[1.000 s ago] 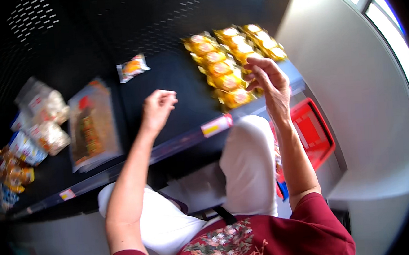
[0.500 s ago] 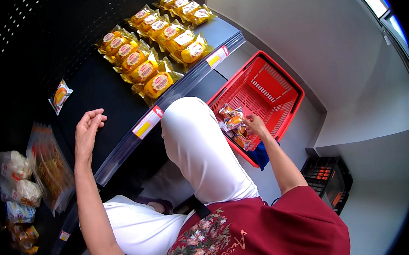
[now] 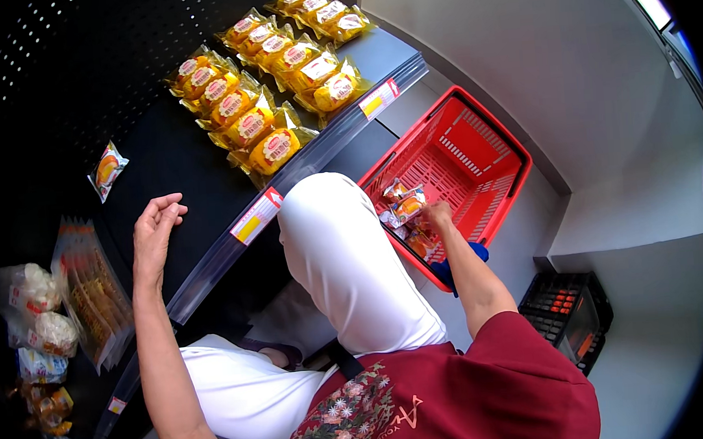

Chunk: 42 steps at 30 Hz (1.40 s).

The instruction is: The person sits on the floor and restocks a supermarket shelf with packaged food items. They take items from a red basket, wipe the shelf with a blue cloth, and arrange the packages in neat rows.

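Pale wall (image 3: 605,120) rises beyond a black shelf (image 3: 207,189), where yellow packages (image 3: 274,147) sit in rows and a single small packet (image 3: 108,171) lies apart to their left. Over the shelf, the person's left hand (image 3: 154,237) hangs with loosely bent fingers (image 3: 163,202), nothing in them that I can see. Their right hand (image 3: 438,215) reaches into a red basket (image 3: 476,141), right at some small wrapped snacks (image 3: 406,207); I can't tell how far its fingers are open or whether they grip one.
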### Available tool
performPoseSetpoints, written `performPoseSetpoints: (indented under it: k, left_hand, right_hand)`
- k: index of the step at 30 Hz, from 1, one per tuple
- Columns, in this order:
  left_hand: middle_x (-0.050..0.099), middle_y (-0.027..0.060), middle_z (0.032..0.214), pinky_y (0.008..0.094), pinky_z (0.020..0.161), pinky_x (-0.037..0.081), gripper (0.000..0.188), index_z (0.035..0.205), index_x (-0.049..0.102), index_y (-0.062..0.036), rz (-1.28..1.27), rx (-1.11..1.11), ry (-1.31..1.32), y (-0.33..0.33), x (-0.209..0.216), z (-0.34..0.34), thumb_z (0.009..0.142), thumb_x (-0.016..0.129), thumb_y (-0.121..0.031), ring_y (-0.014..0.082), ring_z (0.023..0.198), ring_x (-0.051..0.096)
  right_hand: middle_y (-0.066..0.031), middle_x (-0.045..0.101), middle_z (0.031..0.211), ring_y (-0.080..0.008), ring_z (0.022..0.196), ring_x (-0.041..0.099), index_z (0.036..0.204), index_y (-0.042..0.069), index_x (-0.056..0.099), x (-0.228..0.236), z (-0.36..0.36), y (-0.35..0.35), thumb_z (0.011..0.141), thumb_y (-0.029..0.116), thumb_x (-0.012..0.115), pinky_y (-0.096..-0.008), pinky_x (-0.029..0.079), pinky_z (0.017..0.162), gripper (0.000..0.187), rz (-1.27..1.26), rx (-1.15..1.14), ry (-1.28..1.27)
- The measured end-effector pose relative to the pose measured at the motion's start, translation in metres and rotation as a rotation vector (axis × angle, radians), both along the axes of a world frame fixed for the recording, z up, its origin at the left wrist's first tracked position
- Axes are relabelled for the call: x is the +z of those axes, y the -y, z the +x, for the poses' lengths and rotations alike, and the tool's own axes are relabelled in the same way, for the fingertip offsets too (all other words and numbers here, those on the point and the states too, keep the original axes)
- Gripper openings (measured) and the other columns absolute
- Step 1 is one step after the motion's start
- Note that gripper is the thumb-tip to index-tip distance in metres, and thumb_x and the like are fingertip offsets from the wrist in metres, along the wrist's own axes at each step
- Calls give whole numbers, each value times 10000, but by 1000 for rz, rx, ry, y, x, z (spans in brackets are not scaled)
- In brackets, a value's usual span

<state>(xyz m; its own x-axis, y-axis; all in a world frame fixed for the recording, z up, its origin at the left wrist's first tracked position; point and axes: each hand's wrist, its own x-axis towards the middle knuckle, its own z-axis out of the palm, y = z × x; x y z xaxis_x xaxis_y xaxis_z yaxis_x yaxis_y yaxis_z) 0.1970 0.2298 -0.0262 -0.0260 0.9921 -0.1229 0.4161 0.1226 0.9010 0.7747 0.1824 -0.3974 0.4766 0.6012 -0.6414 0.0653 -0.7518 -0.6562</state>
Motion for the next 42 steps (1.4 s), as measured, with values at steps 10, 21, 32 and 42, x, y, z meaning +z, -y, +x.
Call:
performPoseSetpoints:
  k: [10,21,32,42]
  left_hand:
    - [703,41,1006,228,881,488,263,1197,684,-18,24,8,-8,1,-3,-4,1015,621,-197,79,945,624]
    - [695,37,996,234,878,481,256,1201,683,-22,32,-19,7,-3,-3,2,1009,617,-179,80,921,601]
    - [704,46,980,246,851,501,243,1181,686,-15,75,-8,8,-3,-10,-1,1001,620,-165,89,911,629]
    - [712,69,952,214,686,547,222,1199,652,-18,414,83,139,19,12,28,1035,588,-154,65,743,634]
  right_hand:
    - [-125,662,929,-274,781,677,1146,6,615,30,-18,5,931,322,657,-437,579,622,384,82,-217,-284]
    - [-187,693,1029,-298,784,687,1137,-10,601,2,12,4,959,290,640,-396,575,615,351,44,-169,-361]
    - [-103,677,1047,-221,967,705,1052,38,584,170,-9,46,1011,197,629,-371,619,757,170,681,7,-244]
    - [-88,682,953,-139,805,670,970,48,583,385,-115,12,1005,132,631,-299,587,723,103,1109,214,-520]
